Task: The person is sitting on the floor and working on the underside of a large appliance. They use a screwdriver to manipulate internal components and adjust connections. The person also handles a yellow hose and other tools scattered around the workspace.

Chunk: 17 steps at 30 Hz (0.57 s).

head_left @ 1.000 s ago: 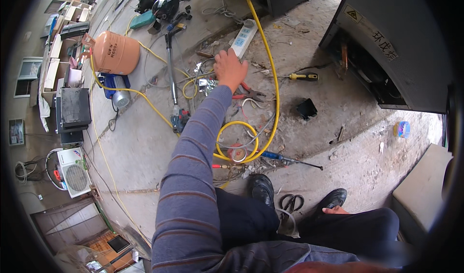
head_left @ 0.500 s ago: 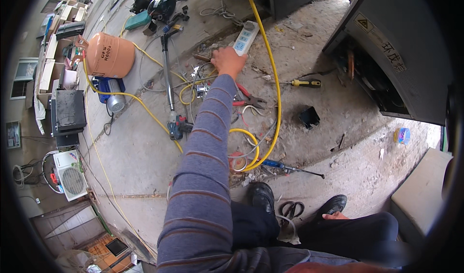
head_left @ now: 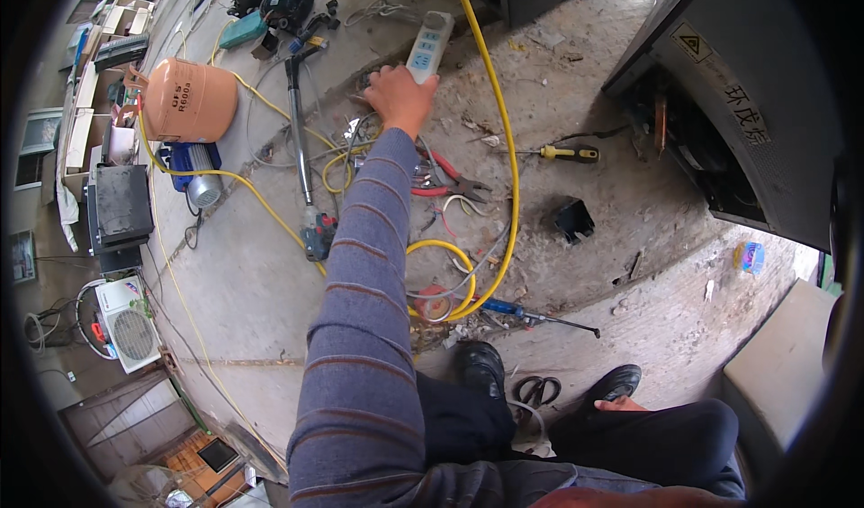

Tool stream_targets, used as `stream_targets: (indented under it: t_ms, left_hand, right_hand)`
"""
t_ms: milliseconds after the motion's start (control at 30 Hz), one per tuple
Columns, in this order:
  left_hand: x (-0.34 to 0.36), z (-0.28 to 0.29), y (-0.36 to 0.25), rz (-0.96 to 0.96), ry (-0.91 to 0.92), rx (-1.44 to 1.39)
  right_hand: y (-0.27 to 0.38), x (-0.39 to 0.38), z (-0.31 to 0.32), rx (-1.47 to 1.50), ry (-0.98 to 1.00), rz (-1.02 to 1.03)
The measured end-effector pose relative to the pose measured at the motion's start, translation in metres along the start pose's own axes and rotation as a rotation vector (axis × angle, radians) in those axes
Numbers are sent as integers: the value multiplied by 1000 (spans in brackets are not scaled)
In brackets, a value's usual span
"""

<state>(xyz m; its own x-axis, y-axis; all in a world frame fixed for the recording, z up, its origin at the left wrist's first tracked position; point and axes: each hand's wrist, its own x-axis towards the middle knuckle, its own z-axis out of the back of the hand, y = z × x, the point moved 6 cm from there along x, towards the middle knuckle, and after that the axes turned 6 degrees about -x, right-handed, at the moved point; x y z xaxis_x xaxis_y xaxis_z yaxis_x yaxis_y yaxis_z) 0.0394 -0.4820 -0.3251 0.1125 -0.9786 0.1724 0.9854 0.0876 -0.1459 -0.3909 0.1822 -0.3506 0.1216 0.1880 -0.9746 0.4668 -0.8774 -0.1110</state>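
My left hand point(head_left: 400, 99) reaches far out from the lower edge, its fingers closed around the near end of a white power strip point(head_left: 429, 47) with blue sockets. The palm hides that end of the strip. Below the wrist lie red-handled pliers point(head_left: 457, 184), partly behind my sleeve. A loop of yellow hose point(head_left: 504, 121) curves past the strip's right side. Only a small piece of my right hand point(head_left: 619, 404) shows, beside my right shoe, and my knee covers the rest, so its grip cannot be made out.
Around lie a yellow-handled screwdriver point(head_left: 571, 152), a black square box point(head_left: 573, 220), a blue-handled tool point(head_left: 504, 306), scissors point(head_left: 537, 389) and a cordless power tool point(head_left: 317, 232). An orange gas cylinder point(head_left: 191, 100) stands left. A dark grey appliance point(head_left: 765, 103) rises on the right.
My left hand and the power strip have moved together a little left and farther away. The view has also shifted slightly. My right hand stays by the shoe.
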Motion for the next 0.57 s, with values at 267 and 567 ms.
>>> stream_targets:
  t_ms: [267, 567]
  left_hand:
    - [17, -13, 12, 155, 72, 27]
    - [19, -8, 4, 58, -119, -73]
  right_hand:
    - [-7, 7, -4, 184, 62, 103]
    - [-34, 34, -1, 150, 124, 45]
